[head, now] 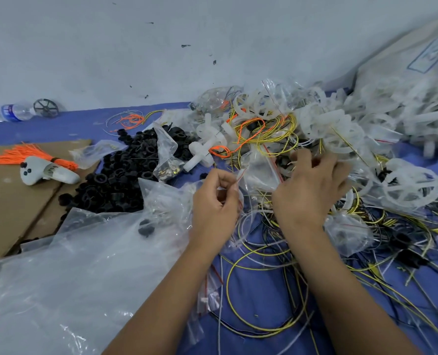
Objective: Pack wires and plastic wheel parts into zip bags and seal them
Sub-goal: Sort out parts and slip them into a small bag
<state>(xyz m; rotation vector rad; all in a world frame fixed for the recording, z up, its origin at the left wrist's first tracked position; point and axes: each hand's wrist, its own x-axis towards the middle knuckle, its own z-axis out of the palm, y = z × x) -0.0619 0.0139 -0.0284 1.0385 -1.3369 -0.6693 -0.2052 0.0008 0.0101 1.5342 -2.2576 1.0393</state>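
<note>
A small clear zip bag (260, 172) with a red seal line sits between my hands above the blue floor. My left hand (216, 198) pinches the bag's left edge near its opening. My right hand (312, 185) lies over the bag's right side with curled fingers reaching into the tangle of wires and white plastic wheels (330, 126); what its fingertips hold is hidden. Loose yellow, white and black wires (261, 254) spread under and in front of my hands. Another white wheel (412, 187) lies to the right.
A heap of black plastic rings (125, 172) lies left of centre, with a large clear plastic bag (66, 272) in front. Orange cable ties (30, 155) and a white controller (47, 172) rest on cardboard (5, 201). A water bottle (15, 112) lies by the wall.
</note>
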